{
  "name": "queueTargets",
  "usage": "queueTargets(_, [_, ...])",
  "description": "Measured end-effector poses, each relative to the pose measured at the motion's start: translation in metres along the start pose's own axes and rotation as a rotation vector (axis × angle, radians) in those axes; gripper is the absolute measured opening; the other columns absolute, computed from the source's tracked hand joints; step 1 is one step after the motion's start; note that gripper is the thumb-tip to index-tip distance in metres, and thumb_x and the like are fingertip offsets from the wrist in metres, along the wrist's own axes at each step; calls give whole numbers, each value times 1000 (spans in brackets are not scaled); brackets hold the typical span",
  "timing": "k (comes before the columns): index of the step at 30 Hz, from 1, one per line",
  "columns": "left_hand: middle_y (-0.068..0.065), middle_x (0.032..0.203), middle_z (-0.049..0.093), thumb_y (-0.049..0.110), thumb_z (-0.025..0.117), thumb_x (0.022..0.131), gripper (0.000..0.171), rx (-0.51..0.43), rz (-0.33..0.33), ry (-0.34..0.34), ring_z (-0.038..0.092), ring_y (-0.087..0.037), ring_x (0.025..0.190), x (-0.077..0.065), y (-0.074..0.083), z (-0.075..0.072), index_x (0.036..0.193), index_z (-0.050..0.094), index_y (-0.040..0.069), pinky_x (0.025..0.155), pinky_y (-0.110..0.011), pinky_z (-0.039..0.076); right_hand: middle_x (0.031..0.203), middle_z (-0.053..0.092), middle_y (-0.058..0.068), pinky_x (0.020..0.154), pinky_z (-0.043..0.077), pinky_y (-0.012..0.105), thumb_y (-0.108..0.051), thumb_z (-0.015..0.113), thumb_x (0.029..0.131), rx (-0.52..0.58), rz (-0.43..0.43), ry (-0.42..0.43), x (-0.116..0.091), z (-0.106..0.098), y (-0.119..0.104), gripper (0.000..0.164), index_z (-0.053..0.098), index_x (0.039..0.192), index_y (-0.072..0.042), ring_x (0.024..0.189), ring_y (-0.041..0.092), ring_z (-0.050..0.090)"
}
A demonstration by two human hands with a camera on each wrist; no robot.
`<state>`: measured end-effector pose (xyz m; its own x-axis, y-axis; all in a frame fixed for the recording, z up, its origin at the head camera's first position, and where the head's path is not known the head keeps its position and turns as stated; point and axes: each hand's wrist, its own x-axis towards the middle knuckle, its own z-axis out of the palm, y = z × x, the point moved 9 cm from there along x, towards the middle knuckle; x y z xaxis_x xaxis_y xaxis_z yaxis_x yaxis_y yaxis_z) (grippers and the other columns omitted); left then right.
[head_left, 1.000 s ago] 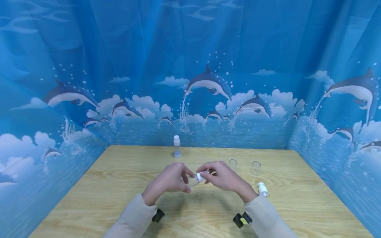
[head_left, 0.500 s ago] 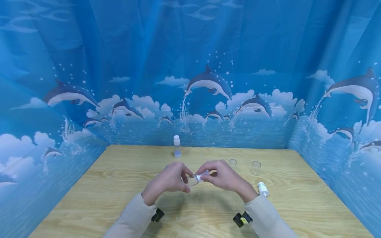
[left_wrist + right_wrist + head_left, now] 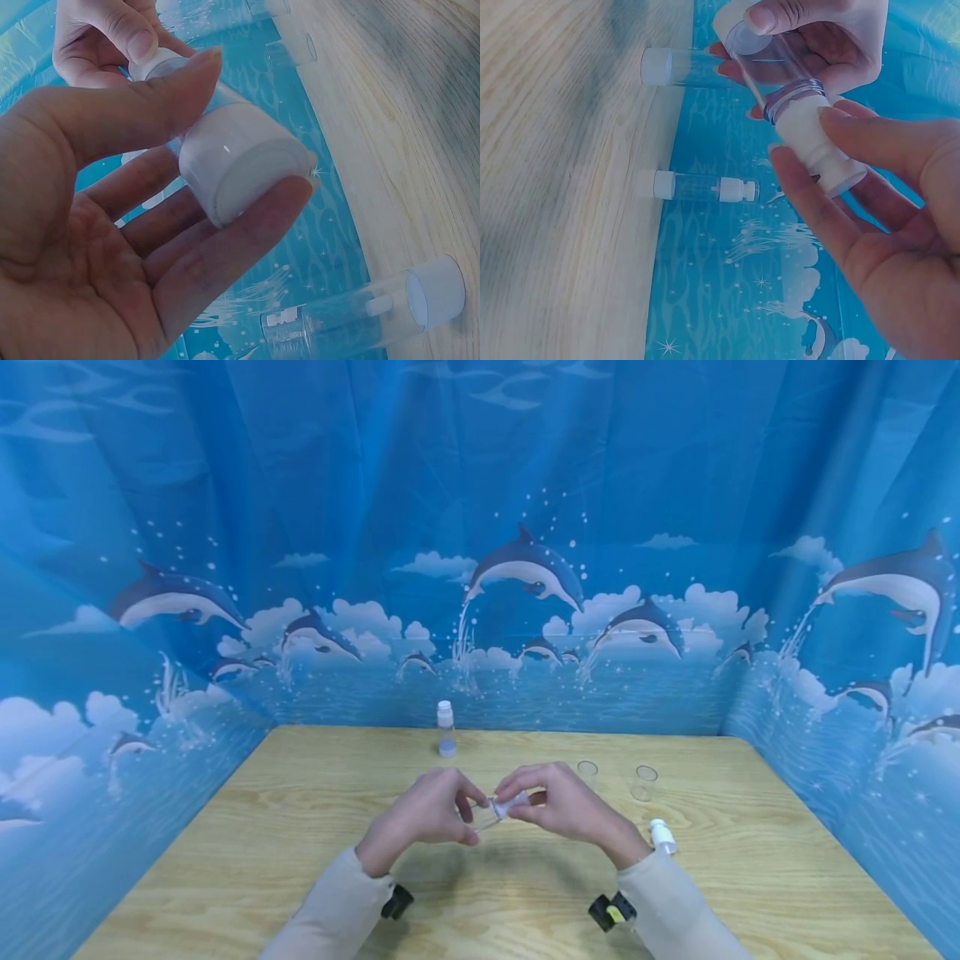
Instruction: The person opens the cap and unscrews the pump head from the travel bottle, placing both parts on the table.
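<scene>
Above the middle of the table, my left hand and right hand share one small clear pump bottle, tilted. The left thumb and fingers grip its lower end; the left wrist view shows the thick white base between them. My right thumb and fingertips pinch the white pump head at the other end. It sits at the bottle's ringed neck; whether it is threaded tight I cannot tell. In the head view, the right fingers partly cover the pump head.
A bottle with its white pump stands at the table's back edge. Beside it in the right wrist view is a bottle without a pump. Two clear caps stand to the right, and a white pump piece lies near the right forearm.
My right fingers have shifted round the pump head, the index finger now reaching further over it. The left hand and the bottle have stayed nearly still.
</scene>
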<state>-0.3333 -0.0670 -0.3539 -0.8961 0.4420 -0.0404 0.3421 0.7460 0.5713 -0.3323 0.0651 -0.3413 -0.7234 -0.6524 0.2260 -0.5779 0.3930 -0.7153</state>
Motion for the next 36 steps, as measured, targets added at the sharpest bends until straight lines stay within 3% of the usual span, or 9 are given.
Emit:
queueTargets(9, [-10,94,79,8,92,72,43,6,13,10,69,-12,76,-1,1,-1,113,79,9,68,-32,60,124,74,12,89,62,26,-5,73,93,1,-17,2,-1,0,0,20,78,111,-12,115,30,71])
queueTargets(16, [-10,95,80,8,92,72,43,-9,3,13,69,-11,76,0,0,-1,113,79,10,68,-30,60,125,74,6,89,63,32,-9,71,97,-8,23,-12,-1,0,1,29,72,125,-13,112,24,70])
queueTargets(24, [-10,95,79,6,91,74,42,-16,0,14,69,-11,77,0,1,0,114,78,8,68,-31,59,130,71,10,87,63,33,-20,61,105,-35,60,18,-1,-2,5,30,67,132,-9,110,22,70])
queueTargets(31, [-9,96,79,8,92,74,44,-2,3,10,69,-11,78,0,1,0,115,78,8,68,-31,59,112,74,18,72,64,29,-19,58,106,45,96,22,1,1,9,27,70,121,0,93,31,75])
queueTargets(36, [-9,98,80,9,92,73,44,9,11,10,69,-11,78,0,1,0,115,78,8,68,-30,59,107,75,14,70,63,25,-17,61,103,52,111,28,2,3,10,23,72,118,-2,88,30,75])
